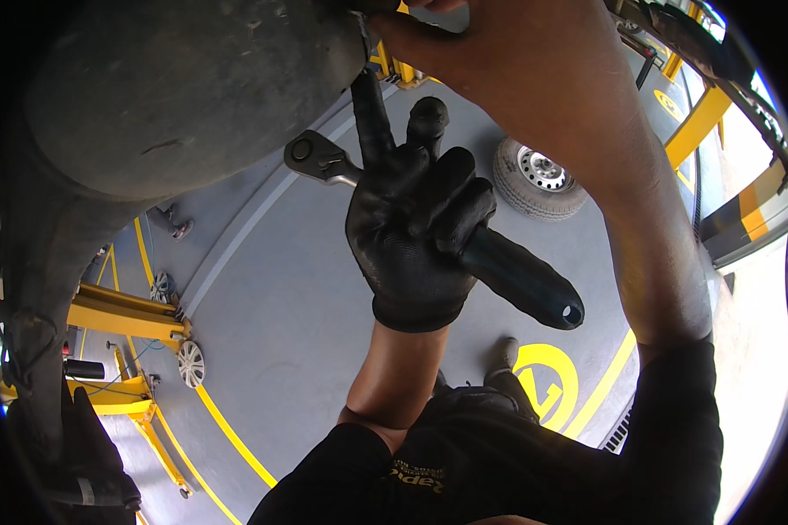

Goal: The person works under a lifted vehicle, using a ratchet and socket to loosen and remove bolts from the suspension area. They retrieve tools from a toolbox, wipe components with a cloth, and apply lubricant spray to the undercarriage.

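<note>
The gloved left hand (416,232) grasps a ratchet wrench (438,227) by its dark handle, index finger raised to the dark underbody (184,87); the bare right hand (517,61) pinches something there (hidden); a loose grip could drop the ratchet.

We are in a car repair garage: a grey painted floor (324,289) with yellow lines, a yellow car lift (118,315), a loose wheel (538,179) lying flat, and a vehicle's dark underside (175,87) above us.
</note>
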